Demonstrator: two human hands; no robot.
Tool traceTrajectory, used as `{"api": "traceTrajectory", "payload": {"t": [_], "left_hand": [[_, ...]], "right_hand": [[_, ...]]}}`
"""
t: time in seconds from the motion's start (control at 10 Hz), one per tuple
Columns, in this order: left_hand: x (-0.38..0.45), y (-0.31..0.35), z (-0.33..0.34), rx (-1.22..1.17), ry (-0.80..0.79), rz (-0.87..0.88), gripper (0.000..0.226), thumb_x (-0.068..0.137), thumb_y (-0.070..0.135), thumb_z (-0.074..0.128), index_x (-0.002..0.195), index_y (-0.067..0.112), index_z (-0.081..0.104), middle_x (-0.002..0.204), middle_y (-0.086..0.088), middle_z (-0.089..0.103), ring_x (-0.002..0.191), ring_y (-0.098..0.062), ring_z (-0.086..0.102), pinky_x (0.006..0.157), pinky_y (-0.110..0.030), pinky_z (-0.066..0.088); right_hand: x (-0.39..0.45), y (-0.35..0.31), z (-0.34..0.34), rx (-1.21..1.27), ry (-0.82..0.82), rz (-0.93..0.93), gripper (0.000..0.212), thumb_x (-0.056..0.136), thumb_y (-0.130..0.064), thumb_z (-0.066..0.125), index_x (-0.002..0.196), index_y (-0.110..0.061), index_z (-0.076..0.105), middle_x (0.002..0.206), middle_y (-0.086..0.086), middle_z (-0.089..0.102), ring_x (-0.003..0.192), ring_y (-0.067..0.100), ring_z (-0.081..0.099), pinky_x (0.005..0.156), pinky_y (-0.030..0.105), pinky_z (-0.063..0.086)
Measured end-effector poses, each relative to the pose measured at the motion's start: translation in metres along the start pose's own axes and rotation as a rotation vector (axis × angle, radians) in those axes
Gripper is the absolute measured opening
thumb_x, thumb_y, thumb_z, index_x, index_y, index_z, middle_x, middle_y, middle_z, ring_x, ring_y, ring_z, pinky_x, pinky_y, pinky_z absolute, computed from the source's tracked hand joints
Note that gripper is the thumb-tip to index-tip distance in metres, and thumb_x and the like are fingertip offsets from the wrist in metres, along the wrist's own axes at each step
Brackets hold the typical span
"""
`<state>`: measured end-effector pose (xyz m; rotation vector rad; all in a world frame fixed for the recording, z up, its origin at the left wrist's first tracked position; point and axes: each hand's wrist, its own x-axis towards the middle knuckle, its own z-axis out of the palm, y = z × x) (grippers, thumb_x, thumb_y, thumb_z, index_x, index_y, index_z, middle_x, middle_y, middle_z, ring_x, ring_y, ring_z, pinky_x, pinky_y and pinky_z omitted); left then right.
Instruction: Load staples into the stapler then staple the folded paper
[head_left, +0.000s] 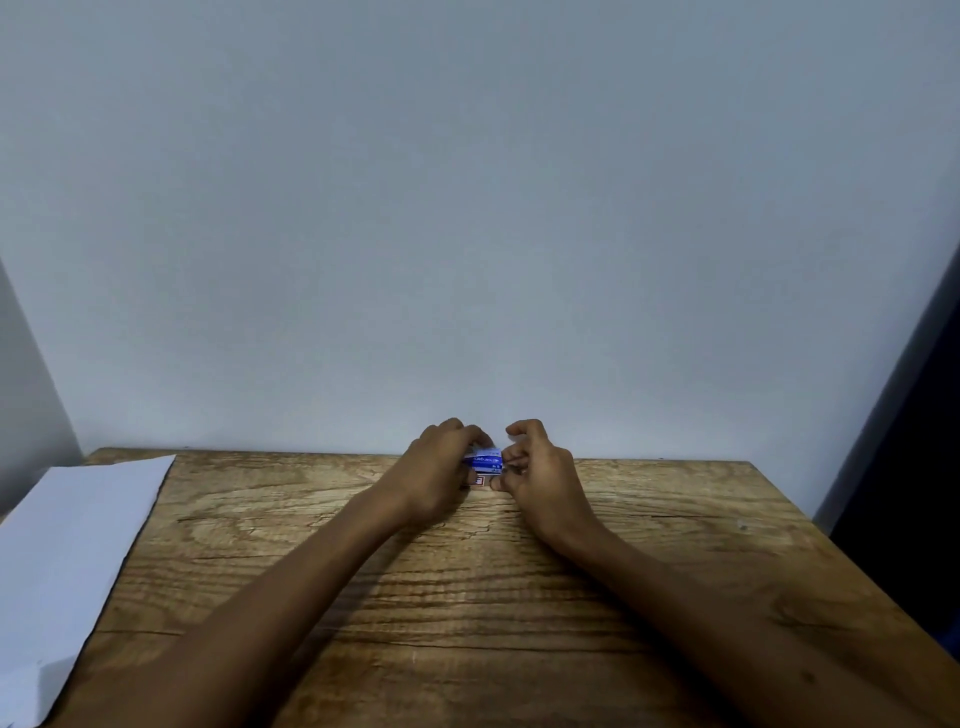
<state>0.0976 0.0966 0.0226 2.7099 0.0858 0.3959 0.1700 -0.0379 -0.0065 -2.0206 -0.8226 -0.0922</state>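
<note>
A small blue and white staple box (484, 461) is held just above the far middle of the wooden table (467, 597). My left hand (439, 465) grips its left end with curled fingers. My right hand (535, 467) pinches its right end between thumb and fingers. Under the box a small red and white item (478, 482) lies on the table, mostly hidden. A white sheet of paper (72, 561) lies at the left edge of the table. I cannot see the stapler.
A plain pale wall (467, 234) rises right behind the table's far edge. A dark panel (904, 467) stands at the right. The paper overhangs the table's left side.
</note>
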Motion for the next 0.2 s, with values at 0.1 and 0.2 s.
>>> {"api": "traceTrajectory", "payload": {"t": [0.1, 0.2], "left_hand": [[-0.0029, -0.0025, 0.0047, 0.111, 0.042, 0.020, 0.046, 0.086, 0.012, 0.060, 0.130, 0.019, 0.049, 0.123, -0.004, 0.050, 0.109, -0.022, 0.045, 0.093, -0.035, 0.042], [-0.0064, 0.0000, 0.0015, 0.242, 0.269, 0.027, 0.044, 0.087, 0.025, 0.060, 0.129, 0.017, 0.049, 0.124, -0.002, 0.051, 0.108, -0.023, 0.047, 0.088, -0.034, 0.043]], "right_hand": [[-0.0025, -0.0038, -0.0019, -0.023, 0.000, -0.015, 0.052, 0.078, -0.008, 0.070, 0.124, -0.013, 0.046, 0.104, 0.004, 0.060, 0.095, 0.014, 0.058, 0.086, 0.028, 0.052], [-0.0087, -0.0067, -0.0020, -0.033, 0.166, -0.125, 0.040, 0.082, -0.018, 0.067, 0.119, -0.014, 0.052, 0.112, 0.000, 0.060, 0.102, 0.013, 0.056, 0.089, 0.034, 0.050]]}}
